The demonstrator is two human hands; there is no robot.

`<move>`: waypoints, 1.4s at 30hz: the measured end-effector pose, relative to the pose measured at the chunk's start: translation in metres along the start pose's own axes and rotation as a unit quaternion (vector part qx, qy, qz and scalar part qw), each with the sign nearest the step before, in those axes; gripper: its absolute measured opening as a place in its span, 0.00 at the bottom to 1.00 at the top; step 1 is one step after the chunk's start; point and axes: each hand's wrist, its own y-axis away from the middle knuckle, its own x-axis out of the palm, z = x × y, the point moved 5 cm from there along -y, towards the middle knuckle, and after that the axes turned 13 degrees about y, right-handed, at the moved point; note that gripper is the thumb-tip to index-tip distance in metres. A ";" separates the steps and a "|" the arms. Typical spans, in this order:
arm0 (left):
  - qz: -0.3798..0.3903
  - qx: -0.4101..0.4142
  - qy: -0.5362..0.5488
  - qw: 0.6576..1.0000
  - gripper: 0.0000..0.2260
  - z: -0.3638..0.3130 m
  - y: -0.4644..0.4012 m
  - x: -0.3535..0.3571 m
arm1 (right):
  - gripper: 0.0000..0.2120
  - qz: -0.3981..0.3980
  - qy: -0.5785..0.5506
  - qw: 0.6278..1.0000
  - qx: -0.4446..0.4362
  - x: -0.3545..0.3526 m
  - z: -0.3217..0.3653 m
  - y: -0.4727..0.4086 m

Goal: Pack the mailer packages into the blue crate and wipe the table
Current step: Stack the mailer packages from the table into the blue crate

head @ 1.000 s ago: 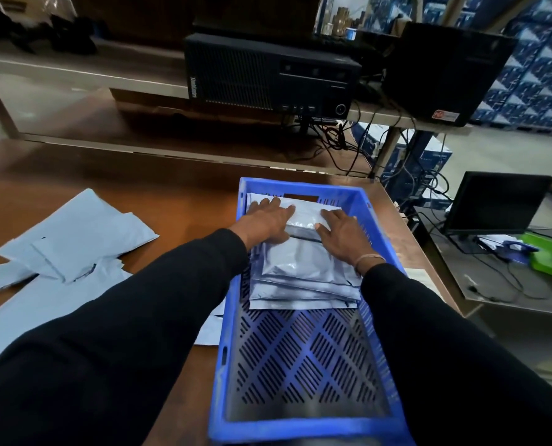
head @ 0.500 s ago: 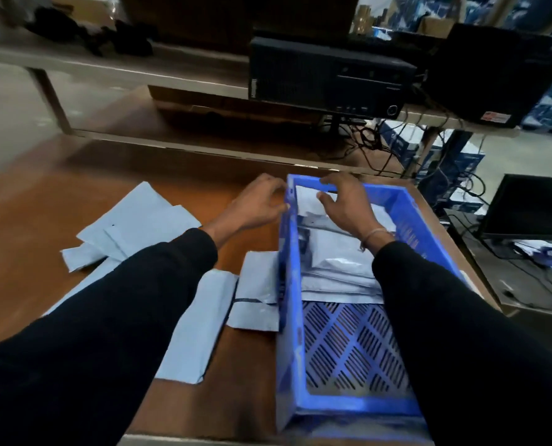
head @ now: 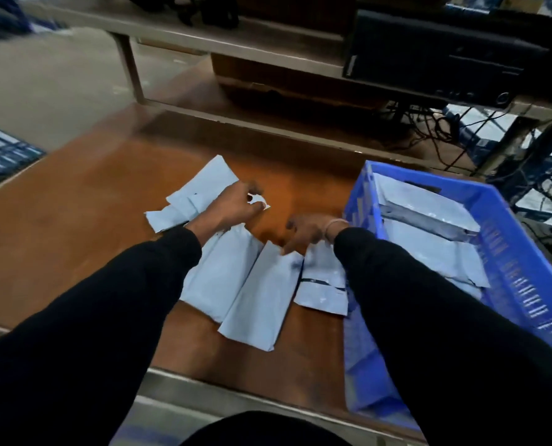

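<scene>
Bench (head: 84, 226): a brown wooden top with a pale metal edge at the near side; the loose mailers and the crate are carried on it.
Blue crate (head: 522, 252): set on the right part of the bench, its perforated walls upright; part of it is hidden behind the right sleeve.
Mailers in the crate (head: 429, 226): several pale grey packages are stacked flat inside, overlapping one another, towards the far end.
Loose mailers, far group (head: 200, 191): a few pale packages are piled crookedly on the bench left of the crate, partly covered by the left hand.
Loose mailers, near group (head: 258, 297): two long packages lie side by side and overlapping, just beside a smaller one (head: 323, 284) with a dark strip, which lies against the crate's left wall.
Left hand (head: 233, 204): held over the far group; the fingers are curled together at a corner of a mailer, but blur prevents telling whether it is gripped.
Right hand (head: 307, 231): lowered at the top edge of the near long mailer, a bracelet at the wrist; the fingers are bent downward and touch the package, and a firm grip cannot be told.
Sleeves: both arms are covered in black.
Shelf behind (head: 268, 49): a dark computer case (head: 435, 53) is placed on it, with tangled cables below.
</scene>
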 end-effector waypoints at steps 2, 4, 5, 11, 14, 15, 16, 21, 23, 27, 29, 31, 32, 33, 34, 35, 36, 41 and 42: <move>0.000 -0.003 0.008 1.000 0.18 0.010 0.003 -0.005 | 0.44 0.018 0.013 1.000 0.003 0.019 0.014 -0.008; 0.001 -0.009 0.014 1.000 0.17 0.018 0.005 -0.010 | 0.46 0.025 0.020 0.999 0.005 0.032 0.022 -0.014; 0.004 -0.017 0.019 1.000 0.17 0.023 0.005 -0.012 | 0.46 0.029 0.019 0.999 0.013 0.037 0.023 -0.016; 0.029 -0.024 0.044 0.998 0.16 0.042 0.009 -0.013 | 0.36 0.015 0.005 0.999 0.050 0.037 0.021 -0.018; 0.047 -0.024 0.077 0.996 0.16 0.042 0.011 -0.007 | 0.25 -0.006 -0.010 0.999 0.037 0.020 0.015 -0.017; 0.056 -0.024 0.092 0.994 0.18 0.042 0.013 -0.004 | 0.21 -0.006 -0.031 0.999 0.030 0.014 0.011 -0.018; 0.070 -0.027 0.109 0.991 0.22 0.041 0.015 -0.001 | 0.17 -0.003 -0.064 0.998 0.024 0.009 0.005 -0.019; 0.196 -0.081 0.174 0.962 0.38 0.037 0.027 0.019 | 0.11 -0.015 -0.299 0.954 0.018 -0.025 -0.022 -0.013; 0.223 -0.044 0.131 0.965 0.35 0.032 0.031 0.025 | 0.13 -0.049 -0.346 0.937 0.026 -0.035 -0.034 -0.012; 0.144 -0.021 0.100 0.984 0.20 0.035 0.031 0.024 | 0.09 -0.126 -0.291 0.945 0.079 -0.034 -0.046 -0.006; 0.112 -0.035 0.110 0.987 0.20 0.042 0.029 0.019 | 0.18 -0.126 -0.119 0.978 0.112 -0.025 -0.045 -0.005; 0.102 -0.051 0.138 0.984 0.23 0.045 0.028 0.015 | 0.29 -0.042 0.011 0.990 0.136 -0.005 -0.040 -0.007; 0.101 -0.060 0.155 0.981 0.24 0.046 0.028 0.015 | 0.32 0.000 0.033 0.989 0.143 0.007 -0.039 -0.009; 0.102 -0.068 0.169 0.978 0.24 0.048 0.028 0.015 | 0.35 0.028 0.044 0.988 0.149 0.018 -0.038 -0.011; 0.103 -0.075 0.176 0.976 0.24 0.049 0.028 0.015 | 0.39 0.042 0.051 0.986 0.152 0.027 -0.037 -0.013; 0.102 -0.079 0.178 0.976 0.24 0.050 0.029 0.014 | 0.43 0.044 0.059 0.984 0.161 0.035 -0.036 -0.015; 0.101 -0.083 0.176 0.976 0.24 0.051 0.029 0.013 | 0.46 0.036 0.066 0.983 0.166 0.040 -0.036 -0.017; 0.082 -0.088 0.165 0.979 0.26 0.052 0.031 0.010 | 0.47 0.001 0.151 0.971 0.183 0.038 -0.034 -0.019; 0.079 -0.094 0.165 0.979 0.26 0.053 0.032 0.011 | 0.48 -0.001 0.169 0.968 0.187 0.035 -0.034 -0.017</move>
